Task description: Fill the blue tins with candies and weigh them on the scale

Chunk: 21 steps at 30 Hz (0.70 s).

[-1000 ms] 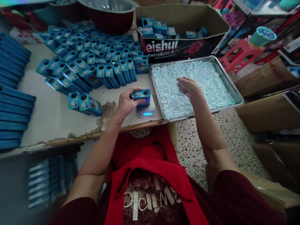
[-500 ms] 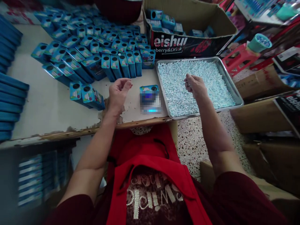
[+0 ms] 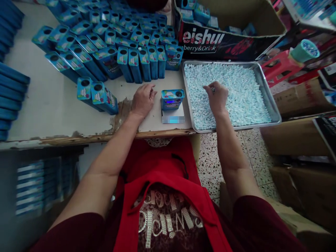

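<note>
L hand point(image 3: 144, 99) has let go of blue box point(image 3: 172, 102) since 1 sec ago, fingers loosely curled & empty beside it, so it stands unheld on scale point(image 3: 180, 113), prob. giving a free reading, while R hand point(image 3: 218, 95) pinches pale pellets point(image 3: 213, 90) over tray point(image 3: 272, 102).

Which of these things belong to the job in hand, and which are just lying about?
Seemingly in the job:
small pale blue pellets
shallow silver metal tray holding them
blue rectangular container
flat pale scale beneath it
similar blue containers in rows

Probably just lying about:
red plastic stool
round turquoise tub on it
brown cardboard boxes
</note>
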Each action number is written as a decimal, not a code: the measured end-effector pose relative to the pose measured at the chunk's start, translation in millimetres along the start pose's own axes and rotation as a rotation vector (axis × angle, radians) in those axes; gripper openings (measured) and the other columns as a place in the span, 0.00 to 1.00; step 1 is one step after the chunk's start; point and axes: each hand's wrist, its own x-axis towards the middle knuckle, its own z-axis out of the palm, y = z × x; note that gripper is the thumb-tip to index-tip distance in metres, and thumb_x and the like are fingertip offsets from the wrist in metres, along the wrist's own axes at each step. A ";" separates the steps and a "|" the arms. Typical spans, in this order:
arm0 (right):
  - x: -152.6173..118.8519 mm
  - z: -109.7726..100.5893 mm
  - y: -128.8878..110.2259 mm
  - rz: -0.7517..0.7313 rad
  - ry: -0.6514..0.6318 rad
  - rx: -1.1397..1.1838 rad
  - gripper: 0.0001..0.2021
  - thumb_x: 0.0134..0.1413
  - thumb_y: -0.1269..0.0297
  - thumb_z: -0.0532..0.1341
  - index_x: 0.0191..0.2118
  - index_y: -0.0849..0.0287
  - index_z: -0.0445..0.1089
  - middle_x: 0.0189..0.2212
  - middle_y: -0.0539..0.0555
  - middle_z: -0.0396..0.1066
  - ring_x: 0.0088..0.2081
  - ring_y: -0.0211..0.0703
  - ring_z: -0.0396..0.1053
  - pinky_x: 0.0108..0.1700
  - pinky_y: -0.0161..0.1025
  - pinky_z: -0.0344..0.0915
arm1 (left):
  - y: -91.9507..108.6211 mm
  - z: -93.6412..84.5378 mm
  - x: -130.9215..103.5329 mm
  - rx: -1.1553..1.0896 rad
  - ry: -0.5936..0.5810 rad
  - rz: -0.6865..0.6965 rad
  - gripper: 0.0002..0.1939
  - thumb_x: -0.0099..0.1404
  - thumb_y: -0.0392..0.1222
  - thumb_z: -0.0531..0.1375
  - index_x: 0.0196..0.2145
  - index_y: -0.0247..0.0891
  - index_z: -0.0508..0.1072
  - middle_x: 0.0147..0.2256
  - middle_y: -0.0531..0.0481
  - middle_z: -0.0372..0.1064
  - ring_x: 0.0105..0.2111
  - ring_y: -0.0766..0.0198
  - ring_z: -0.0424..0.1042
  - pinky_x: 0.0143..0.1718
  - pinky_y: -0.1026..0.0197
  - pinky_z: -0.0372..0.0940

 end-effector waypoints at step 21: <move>2.0 -53.2 -63.5 0.787 -0.468 1.233 0.16 0.70 0.68 0.76 0.36 0.56 0.68 0.25 0.44 0.67 0.22 0.26 0.54 0.21 0.21 0.51 | 17.2 -5.0 0.0 0.080 -0.067 0.003 0.16 0.83 0.40 0.57 0.60 0.42 0.82 0.60 0.35 0.81 0.65 0.39 0.76 0.74 0.37 0.71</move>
